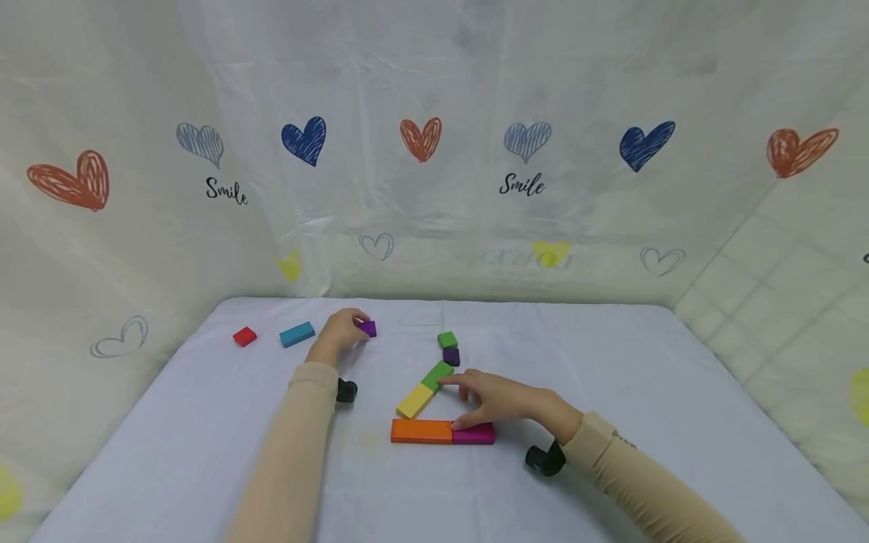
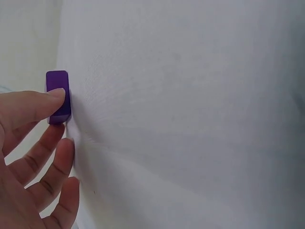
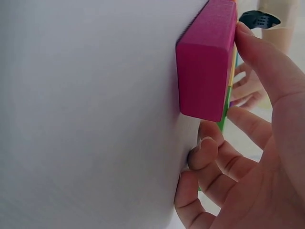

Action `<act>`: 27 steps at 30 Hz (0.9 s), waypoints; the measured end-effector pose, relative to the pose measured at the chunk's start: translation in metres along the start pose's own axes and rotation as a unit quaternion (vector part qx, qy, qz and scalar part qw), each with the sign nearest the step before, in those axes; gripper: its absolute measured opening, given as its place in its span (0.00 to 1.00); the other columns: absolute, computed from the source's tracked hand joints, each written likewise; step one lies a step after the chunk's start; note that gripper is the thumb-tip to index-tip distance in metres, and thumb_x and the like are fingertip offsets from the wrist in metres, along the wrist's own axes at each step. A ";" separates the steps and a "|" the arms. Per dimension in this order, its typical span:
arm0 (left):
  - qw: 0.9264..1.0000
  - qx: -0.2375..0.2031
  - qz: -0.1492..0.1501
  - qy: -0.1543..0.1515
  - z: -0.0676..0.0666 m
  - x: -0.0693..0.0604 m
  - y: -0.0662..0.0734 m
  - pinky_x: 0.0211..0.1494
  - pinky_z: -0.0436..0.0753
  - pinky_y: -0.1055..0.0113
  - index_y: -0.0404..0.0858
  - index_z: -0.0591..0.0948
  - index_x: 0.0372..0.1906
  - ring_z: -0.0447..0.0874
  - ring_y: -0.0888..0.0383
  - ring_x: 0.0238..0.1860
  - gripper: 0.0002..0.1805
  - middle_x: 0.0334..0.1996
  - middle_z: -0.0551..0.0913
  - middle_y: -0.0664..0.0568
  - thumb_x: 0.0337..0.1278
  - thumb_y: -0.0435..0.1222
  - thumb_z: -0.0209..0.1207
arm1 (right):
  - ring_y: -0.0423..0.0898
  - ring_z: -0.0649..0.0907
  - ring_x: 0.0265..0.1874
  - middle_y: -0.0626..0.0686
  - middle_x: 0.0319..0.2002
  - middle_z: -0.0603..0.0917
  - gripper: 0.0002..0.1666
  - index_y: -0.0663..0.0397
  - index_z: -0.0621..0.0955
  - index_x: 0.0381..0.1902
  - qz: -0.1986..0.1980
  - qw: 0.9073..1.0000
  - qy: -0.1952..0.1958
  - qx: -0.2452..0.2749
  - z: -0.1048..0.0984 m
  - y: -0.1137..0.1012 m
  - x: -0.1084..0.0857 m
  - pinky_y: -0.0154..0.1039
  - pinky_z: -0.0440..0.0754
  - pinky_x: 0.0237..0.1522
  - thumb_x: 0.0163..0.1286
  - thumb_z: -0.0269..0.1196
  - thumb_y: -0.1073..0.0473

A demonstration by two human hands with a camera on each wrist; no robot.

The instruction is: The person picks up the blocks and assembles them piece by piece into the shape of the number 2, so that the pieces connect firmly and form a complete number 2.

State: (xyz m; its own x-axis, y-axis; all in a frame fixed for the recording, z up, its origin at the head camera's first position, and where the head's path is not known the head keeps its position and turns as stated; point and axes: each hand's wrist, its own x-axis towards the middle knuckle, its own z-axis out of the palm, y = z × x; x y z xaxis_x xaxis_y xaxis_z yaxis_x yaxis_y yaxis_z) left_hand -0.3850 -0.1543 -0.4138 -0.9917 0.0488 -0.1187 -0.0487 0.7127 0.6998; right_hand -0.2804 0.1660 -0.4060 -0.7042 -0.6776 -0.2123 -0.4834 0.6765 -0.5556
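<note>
Across the lower frame spreads a white table (image 1: 611, 354). Right of centre, the right hand (image 1: 504, 397), fingers loosely parted, merely touches a magenta block (image 1: 475, 436) and longer green block (image 1: 435, 374); left of centre, the left hand (image 1: 342, 332) pinches a small purple block (image 1: 369, 329) between thumb and fingers.

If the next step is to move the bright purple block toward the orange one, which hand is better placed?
Probably the left hand: it holds the bright purple block between thumb and fingers. The right hand is farther away, its thumb touching the magenta block.
</note>
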 end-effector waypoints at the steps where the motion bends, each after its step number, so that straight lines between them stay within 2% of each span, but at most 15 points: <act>1: 1.000 0.002 0.001 0.001 0.000 0.000 0.000 0.64 0.76 0.46 0.33 0.79 0.62 0.76 0.40 0.58 0.22 0.57 0.79 0.35 0.63 0.28 0.64 | 0.44 0.75 0.41 0.45 0.47 0.76 0.44 0.48 0.70 0.75 0.000 1.000 0.000 0.001 0.000 0.000 0.000 0.38 0.75 0.42 0.65 0.73 0.46; 10: 1.000 0.011 0.009 -0.002 0.001 0.000 0.002 0.64 0.76 0.46 0.33 0.79 0.61 0.77 0.40 0.58 0.22 0.57 0.79 0.35 0.63 0.29 0.64 | 0.44 0.75 0.42 0.44 0.47 0.76 0.44 0.47 0.70 0.75 0.007 1.000 0.000 0.005 0.001 0.001 0.001 0.39 0.76 0.42 0.65 0.74 0.46; 14: 1.000 0.013 0.024 -0.003 0.002 0.001 0.005 0.65 0.75 0.46 0.33 0.80 0.61 0.77 0.40 0.58 0.21 0.57 0.80 0.36 0.63 0.29 0.64 | 0.45 0.75 0.42 0.45 0.47 0.76 0.44 0.48 0.70 0.74 0.006 1.000 0.001 0.008 0.001 0.001 0.000 0.40 0.76 0.42 0.65 0.74 0.47; 17: 0.999 0.016 0.033 -0.002 0.002 0.001 0.008 0.65 0.75 0.46 0.34 0.80 0.60 0.77 0.41 0.57 0.20 0.57 0.80 0.37 0.63 0.29 0.64 | 0.45 0.75 0.42 0.45 0.47 0.76 0.44 0.48 0.70 0.75 0.007 1.000 0.003 0.006 0.000 0.001 -0.001 0.40 0.76 0.43 0.65 0.74 0.46; 24: 1.000 0.017 0.025 0.002 0.005 0.000 0.020 0.63 0.76 0.47 0.36 0.80 0.60 0.77 0.42 0.58 0.20 0.58 0.79 0.38 0.64 0.30 0.64 | 0.45 0.75 0.42 0.45 0.47 0.76 0.44 0.47 0.70 0.75 0.010 1.000 0.003 0.003 0.001 0.001 0.000 0.40 0.76 0.42 0.65 0.74 0.46; 27: 0.999 0.023 0.038 0.008 0.007 -0.001 0.021 0.62 0.77 0.47 0.35 0.81 0.60 0.77 0.42 0.57 0.20 0.57 0.80 0.38 0.64 0.31 0.65 | 0.44 0.75 0.42 0.45 0.47 0.76 0.44 0.47 0.70 0.75 0.012 1.000 0.001 0.006 0.001 0.000 0.001 0.40 0.76 0.42 0.65 0.74 0.46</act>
State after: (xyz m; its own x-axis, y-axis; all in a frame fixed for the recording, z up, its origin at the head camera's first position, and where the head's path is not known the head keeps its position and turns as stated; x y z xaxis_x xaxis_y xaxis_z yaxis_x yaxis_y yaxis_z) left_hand -0.3844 -0.1341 -0.4036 -0.9942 0.0927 -0.0553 0.0315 0.7388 0.6732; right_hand -0.2804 0.1655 -0.4074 -0.7160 -0.6611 -0.2241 -0.4609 0.6889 -0.5595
